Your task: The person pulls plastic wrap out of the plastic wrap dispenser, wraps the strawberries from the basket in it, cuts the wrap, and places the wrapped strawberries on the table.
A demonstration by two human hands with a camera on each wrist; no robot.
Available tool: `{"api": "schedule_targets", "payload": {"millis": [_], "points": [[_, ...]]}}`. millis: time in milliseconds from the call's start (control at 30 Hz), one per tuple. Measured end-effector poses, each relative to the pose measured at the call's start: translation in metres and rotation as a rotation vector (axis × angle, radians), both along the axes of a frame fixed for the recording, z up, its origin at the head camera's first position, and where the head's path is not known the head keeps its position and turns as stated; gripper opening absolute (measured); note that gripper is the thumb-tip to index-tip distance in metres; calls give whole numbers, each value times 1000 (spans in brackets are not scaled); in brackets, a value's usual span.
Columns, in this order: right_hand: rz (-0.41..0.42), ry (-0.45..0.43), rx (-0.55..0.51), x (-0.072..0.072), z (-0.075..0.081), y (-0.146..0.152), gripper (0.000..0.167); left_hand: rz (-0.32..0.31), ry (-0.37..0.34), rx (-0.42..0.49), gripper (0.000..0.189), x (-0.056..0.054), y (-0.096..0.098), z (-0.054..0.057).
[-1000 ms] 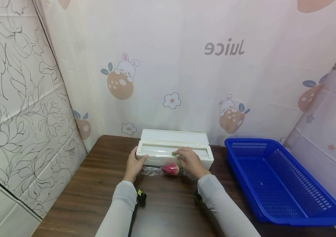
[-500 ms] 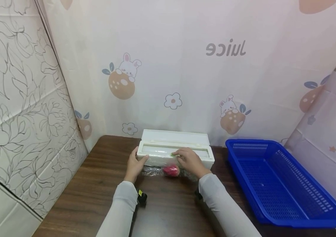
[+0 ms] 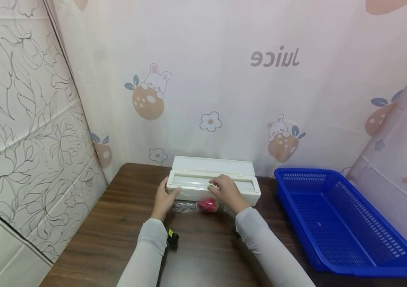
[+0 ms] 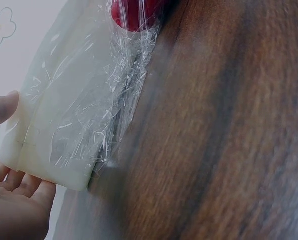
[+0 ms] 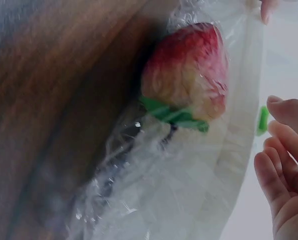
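A long white cling film dispenser [image 3: 192, 194] lies at the back of the table, lid raised. My left hand [image 3: 164, 199] grips its left end, thumb on the front edge and fingers round the end [image 4: 21, 187]. My right hand [image 3: 226, 192] is over the front rim, fingers bent and apart. Its thumb tip is right at the small green slide cutter [image 5: 262, 120]. Clear film [image 4: 84, 120] hangs down the front. It covers a red and cream bulb-shaped thing [image 5: 186, 75] with green leaves [image 5: 171, 114], lying against the front of the dispenser.
A blue perforated plastic basket [image 3: 327, 223] stands at the right of the brown wooden table [image 3: 113, 223]. Behind the dispenser hangs a patterned curtain [image 3: 185, 95]. A line-drawn wall [image 3: 31, 135] closes off the left side.
The right hand's index finger has lifted a little from the green slide cutter, and that hand has shifted slightly left. The left hand keeps its grip on the dispenser.
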State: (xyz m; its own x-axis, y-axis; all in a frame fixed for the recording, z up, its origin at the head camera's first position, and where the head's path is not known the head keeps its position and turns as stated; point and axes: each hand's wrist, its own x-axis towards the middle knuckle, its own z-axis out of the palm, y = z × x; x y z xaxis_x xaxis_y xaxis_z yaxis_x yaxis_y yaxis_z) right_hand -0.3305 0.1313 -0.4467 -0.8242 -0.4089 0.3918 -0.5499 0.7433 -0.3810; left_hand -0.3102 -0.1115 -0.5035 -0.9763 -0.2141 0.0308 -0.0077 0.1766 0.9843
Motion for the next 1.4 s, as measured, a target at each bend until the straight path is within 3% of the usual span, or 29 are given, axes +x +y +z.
{"api": "schedule_targets", "payload": {"millis": [200, 633, 1067, 1400], "points": [[-14, -29, -36, 3, -3, -6, 23, 1, 8, 10, 78, 1, 0, 1], [-63, 20, -13, 2, -8, -9, 21, 6, 12, 11, 78, 1, 1, 2], [-119, 12, 30, 2, -8, -13, 20, 7, 3, 0, 77, 3, 1, 3], [-109, 2, 23, 2, -9, -12, 15, 6, 14, -4, 77, 3, 2, 1]]}}
